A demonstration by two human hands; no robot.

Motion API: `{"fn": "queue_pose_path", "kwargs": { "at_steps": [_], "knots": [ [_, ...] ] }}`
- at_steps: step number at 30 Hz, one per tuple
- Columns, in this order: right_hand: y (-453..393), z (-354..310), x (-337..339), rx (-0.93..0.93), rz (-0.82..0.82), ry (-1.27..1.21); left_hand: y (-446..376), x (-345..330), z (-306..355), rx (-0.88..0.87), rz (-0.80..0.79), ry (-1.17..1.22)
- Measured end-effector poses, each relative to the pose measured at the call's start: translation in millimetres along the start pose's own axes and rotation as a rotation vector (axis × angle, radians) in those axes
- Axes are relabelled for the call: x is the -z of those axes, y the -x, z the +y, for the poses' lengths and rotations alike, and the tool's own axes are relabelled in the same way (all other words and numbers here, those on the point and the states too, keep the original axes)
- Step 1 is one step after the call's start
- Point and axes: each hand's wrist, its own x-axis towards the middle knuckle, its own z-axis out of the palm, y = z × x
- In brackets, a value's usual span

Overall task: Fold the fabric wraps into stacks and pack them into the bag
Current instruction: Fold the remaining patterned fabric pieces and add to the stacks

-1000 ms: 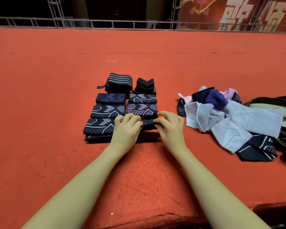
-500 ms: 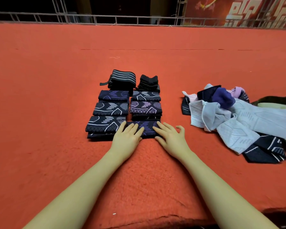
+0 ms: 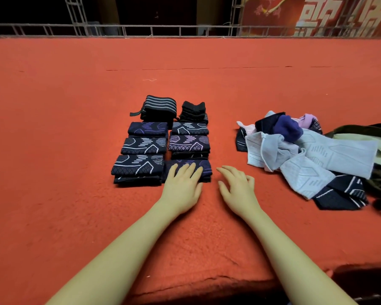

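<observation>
while left hand [image 3: 182,186] fingers [image 3: 186,169] press wrap [image 3: 204,167]

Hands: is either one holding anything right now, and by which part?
Nothing is held. The left hand lies flat, fingers straight, on the near edge of the nearest folded wrap. The right hand is open above the red cloth, off the wrap.

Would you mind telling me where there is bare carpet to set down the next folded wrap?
Bare red carpet lies left of the folded stacks, beyond them toward the railing, and in the strip between stacks and unfolded pile, where the right hand hovers. The left hand rests on the nearest right stack. The right side is crowded.
</observation>
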Motion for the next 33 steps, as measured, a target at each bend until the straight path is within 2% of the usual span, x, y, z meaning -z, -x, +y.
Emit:
{"fn": "queue_pose_path", "kwargs": {
  "at_steps": [5,7,10,12,16,21,25,33],
  "knots": [
    [16,39,26,-0.128,0.227,0.081,-16,-4,51,-0.064,-0.001,0.156],
    [25,58,35,-0.222,0.280,0.108,-24,-3,73,-0.121,0.045,0.217],
    [33,75,41,-0.353,0.284,0.093,-43,-9,100,-0.211,0.017,0.299],
    [34,88,46,-0.381,0.305,0.176,-55,-4,119,-0.233,0.006,0.341],
    [35,114,52,-0.501,0.279,0.219,-75,-14,145,-0.322,0.011,0.338],
    [34,121,45,-0.363,0.480,0.296,-94,-24,161,-0.403,0.071,0.295],
    [38,117,50,-0.273,0.634,0.132,-95,-26,158,-0.399,0.166,0.367],
    [39,96,56,-0.076,0.644,0.035,-83,-11,126,-0.417,0.444,0.442]
  ]
}}
